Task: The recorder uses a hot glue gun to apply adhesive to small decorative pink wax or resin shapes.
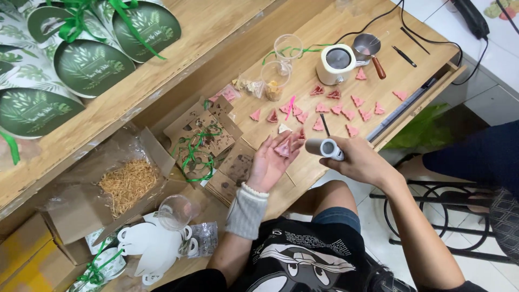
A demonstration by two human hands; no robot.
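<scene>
My left hand [273,158] is turned palm up over the near edge of the wooden table [346,32], and a small pink triangular piece [283,148] rests on its fingers. A grey knitted cuff covers that wrist. My right hand [359,159] grips a grey and white cylindrical hand tool [324,147], whose tip points at the pink piece from just to its right. Several more pink triangular pieces [346,111] lie scattered on the table beyond both hands.
A white electric pot [336,63], a small metal ladle with a wooden handle [370,51], clear cups [281,67] and black cables stand further back. Brown boxes with green ribbon [200,143], a box of straw filler [127,184] and green leaf-printed packages [86,59] lie left. Another person's leg [476,154] is at right.
</scene>
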